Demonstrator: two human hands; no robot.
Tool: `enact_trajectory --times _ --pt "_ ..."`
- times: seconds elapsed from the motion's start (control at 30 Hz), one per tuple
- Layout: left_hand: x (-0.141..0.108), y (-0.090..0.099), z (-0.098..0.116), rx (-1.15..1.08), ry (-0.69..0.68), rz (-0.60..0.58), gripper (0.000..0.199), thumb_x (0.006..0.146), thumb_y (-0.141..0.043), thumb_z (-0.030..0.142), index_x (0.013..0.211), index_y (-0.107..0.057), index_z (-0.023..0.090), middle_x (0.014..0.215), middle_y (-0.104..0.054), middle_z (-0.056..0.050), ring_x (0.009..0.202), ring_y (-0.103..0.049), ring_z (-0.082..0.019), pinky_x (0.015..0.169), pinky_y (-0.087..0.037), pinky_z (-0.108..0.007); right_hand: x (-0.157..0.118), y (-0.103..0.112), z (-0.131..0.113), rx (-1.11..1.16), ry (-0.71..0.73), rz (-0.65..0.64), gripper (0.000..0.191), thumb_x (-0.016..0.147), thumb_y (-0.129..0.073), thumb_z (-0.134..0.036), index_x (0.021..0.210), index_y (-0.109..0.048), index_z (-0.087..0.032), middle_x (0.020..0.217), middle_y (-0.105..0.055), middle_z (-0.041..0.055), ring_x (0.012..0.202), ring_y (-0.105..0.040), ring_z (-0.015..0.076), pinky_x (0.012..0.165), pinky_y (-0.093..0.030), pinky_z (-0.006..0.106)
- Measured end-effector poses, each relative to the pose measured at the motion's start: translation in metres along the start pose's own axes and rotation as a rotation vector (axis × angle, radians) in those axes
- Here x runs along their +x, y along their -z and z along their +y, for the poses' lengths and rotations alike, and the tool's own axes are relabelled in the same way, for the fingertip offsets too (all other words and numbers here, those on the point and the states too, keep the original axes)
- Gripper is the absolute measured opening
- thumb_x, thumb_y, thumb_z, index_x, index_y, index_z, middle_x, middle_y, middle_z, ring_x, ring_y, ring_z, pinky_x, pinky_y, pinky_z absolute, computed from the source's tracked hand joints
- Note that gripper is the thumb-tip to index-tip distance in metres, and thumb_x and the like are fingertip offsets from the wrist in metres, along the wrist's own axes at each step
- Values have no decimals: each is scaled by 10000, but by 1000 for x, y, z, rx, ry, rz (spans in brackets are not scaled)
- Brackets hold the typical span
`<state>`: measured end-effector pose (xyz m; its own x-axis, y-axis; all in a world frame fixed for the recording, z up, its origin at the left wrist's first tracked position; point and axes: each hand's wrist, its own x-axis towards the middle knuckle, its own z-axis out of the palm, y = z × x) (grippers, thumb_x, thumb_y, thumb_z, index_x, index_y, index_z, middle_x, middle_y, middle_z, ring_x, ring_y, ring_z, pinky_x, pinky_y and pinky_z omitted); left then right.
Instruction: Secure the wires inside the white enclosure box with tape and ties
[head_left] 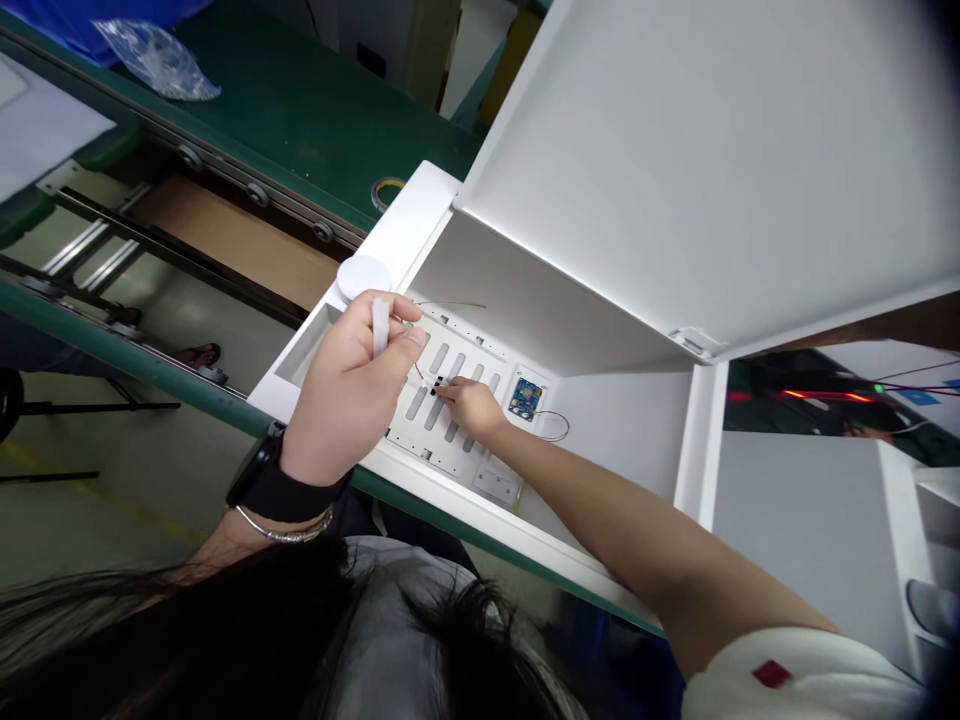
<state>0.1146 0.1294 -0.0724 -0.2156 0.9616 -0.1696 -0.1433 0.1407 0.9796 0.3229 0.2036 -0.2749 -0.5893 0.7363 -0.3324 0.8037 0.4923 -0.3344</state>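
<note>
My left hand [349, 385], with a black watch at its wrist, is raised over the left end of an open white cabinet [630, 425]. Its thumb and forefinger are pinched together; what lies between them is too small to name. A whitish strip [380, 327] shows at its fingers, and a thin red wire [418, 371] runs just below them. Inside the cabinet, my right hand [474, 408] pinches a small black part [437, 386] over the slotted white panel [459, 430]. A blue circuit board [526, 398] sits right of that hand, with a thin looped wire beside it.
The cabinet's large white door [720, 150] stands open at the upper right. A round white piece [363, 277] is on the cabinet's left end. Behind lie a tape roll [387, 193] and a clear plastic bag [159, 62] on the green bench [300, 120]. Another white cabinet [802, 510] is at right.
</note>
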Motion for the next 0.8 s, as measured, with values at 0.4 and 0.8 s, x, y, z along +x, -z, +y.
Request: enact_trajectory --times 0.4,0.8 --pt "0 0 1 35 25 -25 59 884 -576 212 931 -548 235 674 -411 35 484 -325 -68 433 -268 -233 5 8 -7 -181 69 -132 440 840 -426 -48 1178 -687 -155 964 -630 119 876 -601 224 756 -416 284" --pt "-1 -2 4 16 32 -16 59 887 -562 181 927 -545 220 630 -390 40 493 -385 -76 442 -307 -219 23 20 -23 -278 184 -156 348 957 -368 -141 1131 -667 -100 1011 -625 153 985 -546 254 772 -390 312"
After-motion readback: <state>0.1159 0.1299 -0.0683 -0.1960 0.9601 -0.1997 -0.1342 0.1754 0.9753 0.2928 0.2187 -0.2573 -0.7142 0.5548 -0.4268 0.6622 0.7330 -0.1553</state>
